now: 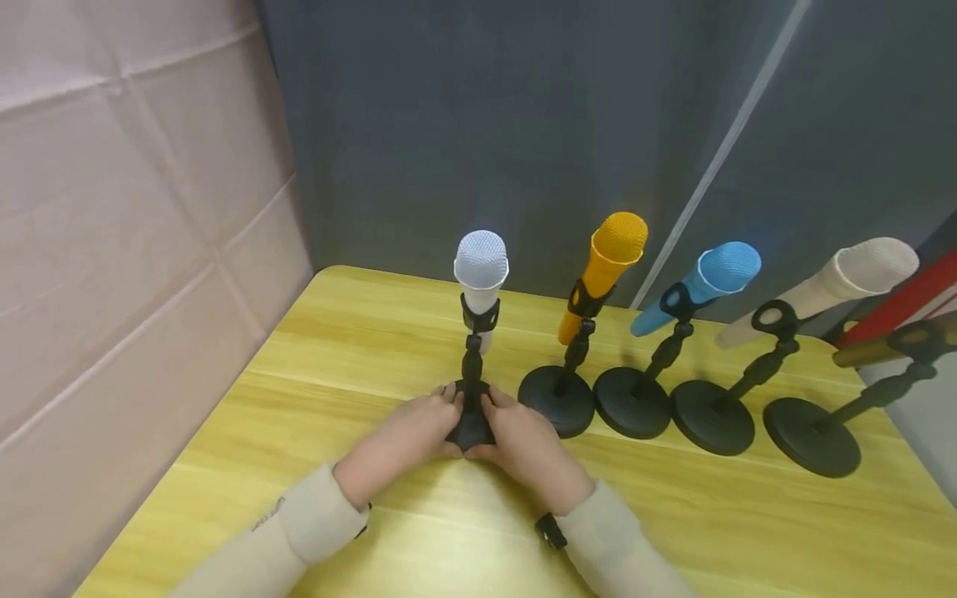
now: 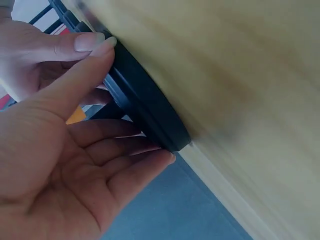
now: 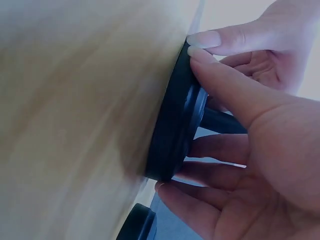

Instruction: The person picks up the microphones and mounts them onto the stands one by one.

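Observation:
In the head view a white microphone (image 1: 481, 264) sits upright in the clip of a black desk microphone stand (image 1: 471, 430), directly in front of me. My left hand (image 1: 414, 428) grips the left side of its round base, and my right hand (image 1: 527, 436) grips the right side. Both thumbs meet at the near edge. The left wrist view shows the left fingers curved along the rim of the base (image 2: 145, 102). From the right wrist, the right fingers lie round the opposite side of the base (image 3: 175, 115), which rests on the wooden tabletop (image 3: 75, 110).
To the right stand more black stands in a row, holding a yellow microphone (image 1: 609, 253), a blue microphone (image 1: 718, 272), a beige microphone (image 1: 860, 270) and a brownish one (image 1: 860, 355). A dark panel (image 1: 463, 124) rises behind the table, and a pale wall (image 1: 134, 249) borders its left.

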Motion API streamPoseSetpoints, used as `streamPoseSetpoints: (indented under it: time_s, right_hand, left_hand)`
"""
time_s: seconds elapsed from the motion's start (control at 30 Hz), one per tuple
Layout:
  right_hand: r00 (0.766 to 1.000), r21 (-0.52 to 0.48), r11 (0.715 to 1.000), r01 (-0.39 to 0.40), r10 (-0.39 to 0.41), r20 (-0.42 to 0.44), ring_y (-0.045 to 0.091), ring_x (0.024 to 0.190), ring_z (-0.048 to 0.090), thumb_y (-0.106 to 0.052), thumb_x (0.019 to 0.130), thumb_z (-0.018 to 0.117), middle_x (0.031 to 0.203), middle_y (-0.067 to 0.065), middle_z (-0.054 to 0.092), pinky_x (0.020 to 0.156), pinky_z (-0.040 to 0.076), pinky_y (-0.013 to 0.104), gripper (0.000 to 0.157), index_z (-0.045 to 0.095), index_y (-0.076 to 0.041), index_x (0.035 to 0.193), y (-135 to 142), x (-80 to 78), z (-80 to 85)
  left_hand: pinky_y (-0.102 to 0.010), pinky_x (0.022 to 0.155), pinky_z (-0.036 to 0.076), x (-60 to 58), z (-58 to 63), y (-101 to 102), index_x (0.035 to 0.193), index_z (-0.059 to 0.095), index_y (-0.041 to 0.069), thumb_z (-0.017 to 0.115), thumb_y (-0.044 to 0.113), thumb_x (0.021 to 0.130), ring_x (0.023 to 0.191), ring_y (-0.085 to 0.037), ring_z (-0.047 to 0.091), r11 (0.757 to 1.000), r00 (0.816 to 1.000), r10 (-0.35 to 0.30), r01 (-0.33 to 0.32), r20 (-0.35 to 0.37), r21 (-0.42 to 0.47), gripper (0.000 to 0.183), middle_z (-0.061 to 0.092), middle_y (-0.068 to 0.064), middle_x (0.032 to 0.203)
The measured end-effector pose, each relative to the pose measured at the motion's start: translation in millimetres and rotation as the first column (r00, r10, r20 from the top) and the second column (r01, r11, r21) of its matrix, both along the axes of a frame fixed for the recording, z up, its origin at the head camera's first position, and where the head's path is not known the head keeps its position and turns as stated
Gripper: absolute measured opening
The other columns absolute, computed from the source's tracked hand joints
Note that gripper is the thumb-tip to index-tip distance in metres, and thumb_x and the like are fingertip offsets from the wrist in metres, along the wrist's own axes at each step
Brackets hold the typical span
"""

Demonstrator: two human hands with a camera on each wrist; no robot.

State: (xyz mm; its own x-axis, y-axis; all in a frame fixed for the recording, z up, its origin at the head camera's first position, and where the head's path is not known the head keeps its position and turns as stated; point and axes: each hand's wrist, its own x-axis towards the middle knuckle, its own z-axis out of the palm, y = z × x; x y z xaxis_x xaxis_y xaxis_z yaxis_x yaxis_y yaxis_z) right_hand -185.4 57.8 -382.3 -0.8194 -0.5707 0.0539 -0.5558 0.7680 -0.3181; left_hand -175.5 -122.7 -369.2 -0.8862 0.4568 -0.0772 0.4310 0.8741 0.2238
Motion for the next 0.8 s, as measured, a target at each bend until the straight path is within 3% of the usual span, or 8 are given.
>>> streamPoseSetpoints:
  time_s: [0.2, 0.5, 0.63, 0.8]
  right_hand:
    - [0.997, 0.008, 1.000, 0.017, -0.016, -0.075, 0.034, 0.117, 0.068, -0.047, 0.080, 0.081, 0.141, 0.022, 0.060, 0.091, 0.059, 0.044, 0.079, 0.059, 0.003, 0.137, -4.6, -9.2, -3.6]
    - [0.998, 0.047, 0.997, 0.069, -0.069, 0.000, 0.037, 0.126, 0.062, -0.048, 0.085, 0.077, 0.150, 0.025, 0.051, 0.098, 0.056, 0.046, 0.080, 0.053, 0.002, 0.143, -10.7, -38.4, -2.1]
    - [0.997, 0.074, 0.994, 0.075, -0.076, 0.013, 0.036, 0.131, 0.059, -0.048, 0.087, 0.075, 0.153, 0.024, 0.047, 0.102, 0.054, 0.046, 0.082, 0.050, 0.001, 0.147, -11.7, -42.4, -0.8]
    - [0.996, 0.050, 0.996, 0.070, -0.073, 0.056, 0.035, 0.137, 0.054, -0.051, 0.088, 0.074, 0.157, 0.021, 0.043, 0.107, 0.051, 0.047, 0.085, 0.046, 0.000, 0.150, -8.2, -38.3, -2.5]
  left_hand:
    - [-0.047, 0.093, 0.058, -11.8, 0.5, 1.0, 0.130, 0.062, -0.007, 0.087, 0.028, 0.080, 0.120, -0.039, 0.065, 1.000, 1.000, 0.012, -0.012, 0.007, 0.012, 0.066, 0.060, -0.028, 0.135]
    - [-0.048, 0.099, 0.055, -44.6, 4.1, -4.0, 0.128, 0.064, 0.003, 0.087, 0.023, 0.079, 0.115, -0.036, 0.068, 0.997, 0.998, 0.025, -0.029, 0.052, 0.065, 0.058, 0.064, -0.018, 0.132]
    - [-0.048, 0.100, 0.054, -48.0, 4.5, -3.5, 0.133, 0.061, 0.000, 0.085, 0.025, 0.081, 0.119, -0.036, 0.066, 0.999, 0.999, 0.036, -0.037, 0.039, 0.029, 0.063, 0.062, -0.020, 0.136]
    - [-0.050, 0.102, 0.054, -42.1, 2.0, 1.3, 0.143, 0.050, -0.008, 0.079, 0.035, 0.088, 0.132, -0.040, 0.057, 0.994, 0.996, 0.087, -0.086, 0.012, -0.072, 0.076, 0.049, -0.029, 0.149]
